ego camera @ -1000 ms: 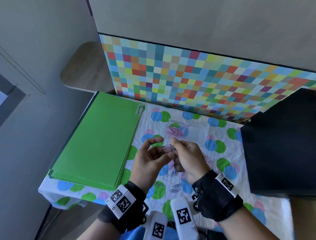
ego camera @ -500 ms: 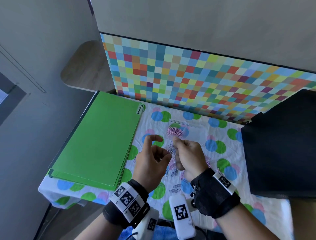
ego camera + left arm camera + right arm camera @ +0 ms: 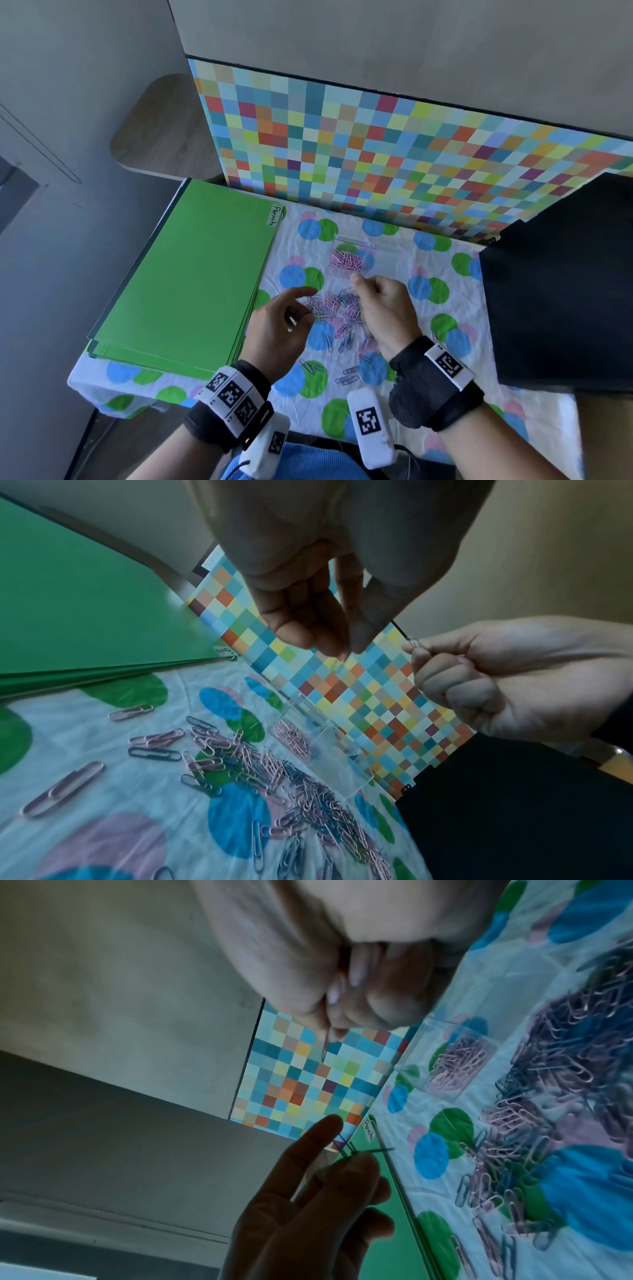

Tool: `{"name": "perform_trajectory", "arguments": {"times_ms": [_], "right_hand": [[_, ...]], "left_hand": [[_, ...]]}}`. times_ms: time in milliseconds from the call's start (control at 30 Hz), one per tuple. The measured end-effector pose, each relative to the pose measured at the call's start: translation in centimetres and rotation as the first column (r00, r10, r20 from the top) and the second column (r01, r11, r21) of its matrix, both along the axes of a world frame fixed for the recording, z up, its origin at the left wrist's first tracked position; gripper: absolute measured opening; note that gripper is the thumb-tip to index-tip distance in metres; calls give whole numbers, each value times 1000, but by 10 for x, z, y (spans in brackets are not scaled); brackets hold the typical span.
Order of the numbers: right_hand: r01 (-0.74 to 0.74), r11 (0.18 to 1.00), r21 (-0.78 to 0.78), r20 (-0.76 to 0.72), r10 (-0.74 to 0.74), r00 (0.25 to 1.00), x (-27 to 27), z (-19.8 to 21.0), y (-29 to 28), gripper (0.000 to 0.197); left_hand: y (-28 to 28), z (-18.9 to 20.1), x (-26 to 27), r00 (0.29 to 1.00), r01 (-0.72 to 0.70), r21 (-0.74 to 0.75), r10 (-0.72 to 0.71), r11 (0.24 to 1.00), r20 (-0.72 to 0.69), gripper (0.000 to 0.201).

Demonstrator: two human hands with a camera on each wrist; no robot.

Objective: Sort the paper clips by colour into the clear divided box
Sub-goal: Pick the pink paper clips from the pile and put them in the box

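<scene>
Head: right hand [image 3: 385, 310] pinches a clip just short of the clear divided box [image 3: 368, 258], pink compartment straight ahead. Left wrist: left hand [image 3: 318, 610] above the mixed paper clips [image 3: 274, 775], fingertips pinched. Right wrist: it pinches dark clips [image 3: 356, 1150].

Two hands [image 3: 281, 329], one clear box [image 3: 368, 258], perhaps (blurred) dozens of clips [image 3: 337, 308].

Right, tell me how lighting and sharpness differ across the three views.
Head view: bright and even, straight edges bowed by the wide lens, the clear divided plastic box faint against the spotted tablecloth. Left wrist view: dim, left hand close and soft. Right wrist view: dimmest, right hand blurred, left hand nearly a silhouette.
</scene>
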State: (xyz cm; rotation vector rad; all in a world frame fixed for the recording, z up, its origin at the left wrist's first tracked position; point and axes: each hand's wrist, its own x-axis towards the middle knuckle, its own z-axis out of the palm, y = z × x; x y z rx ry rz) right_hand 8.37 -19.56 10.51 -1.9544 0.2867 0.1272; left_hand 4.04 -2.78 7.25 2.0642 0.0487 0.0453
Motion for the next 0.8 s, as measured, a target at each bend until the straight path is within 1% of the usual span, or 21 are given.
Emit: {"name": "perform_trajectory", "arguments": {"times_ms": [100, 200, 267, 333, 367, 433, 500, 567, 700, 733, 800], "right_hand": [[-19, 1000, 12, 13, 19, 1000, 1, -2, -5, 47], [-42, 998, -37, 4, 42, 999, 3, -10, -9, 43], [-65, 996, -68, -66, 61, 996, 5, -24, -12, 42], [-87, 995, -39, -208, 77, 975, 6, -40, -16, 43], [-86, 996, 18, -290, 87, 953, 5, -48, -18, 42], [-14, 975, 222, -447, 114, 887, 4, -56, -22, 34], [105, 898, 428, -548, 165, 820, 3, -57, -25, 31], [150, 828, 540, -575, 233, 784, 2, -55, -27, 28], [188, 687, 702, -527, 324, 786, 2, -54, -29, 24], [195, 665, 721, -520, 331, 788, 3, -55, -29, 23], [223, 654, 723, -531, 319, 785, 5, -59, -29, 23]], "left_hand": [[3, -15, 7, 998, 3, 92, 2, 996, -61, 32], [9, -36, 16, 986, 34, 209, 2, 977, -167, 24], [15, -47, 24, 968, 66, 265, 3, 962, -251, 22], [21, -57, 30, 948, 94, 316, 12, 944, -319, 24], [23, -61, 32, 941, 99, 337, 22, 936, -339, 26], [30, -67, 37, 936, 85, 372, 55, 924, -348, 29], [37, -71, 41, 937, 54, 398, 92, 916, -338, 31], [45, -73, 43, 937, 31, 416, 119, 909, -329, 33], [55, -79, 43, 938, 37, 437, 119, 899, -324, 32], [54, -80, 42, 941, 54, 444, 104, 894, -323, 31], [52, -82, 38, 947, 97, 455, 59, 885, -317, 27]]}}
